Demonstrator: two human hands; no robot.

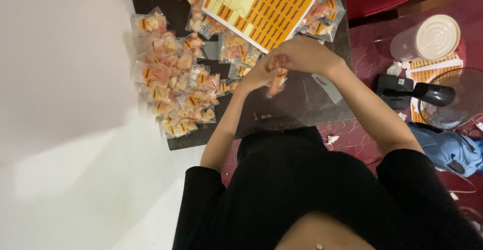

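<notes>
Holding a small clear packet (275, 85) of orange and pale snacks: both hands, met above the dark table (302, 104). The left hand (259, 74) is closed, fingers curled on the packet's top edge. The right hand (302, 54) is curled over from above, touching the left at the fingertips; its grip is partly hidden, so I cannot tell whether it pinches the packet too. The packet hangs just below the joined fingers, blurred. Left of the hands: a heap of filled packets (176, 84) spread on the table. Beyond the hands: a yellow sticker sheet (261, 3) (orange labels in rows). Right of the table, on the red floor: a clear tub with white lid (427, 38), a small fan (448, 99), blue cloth (448, 147).
</notes>
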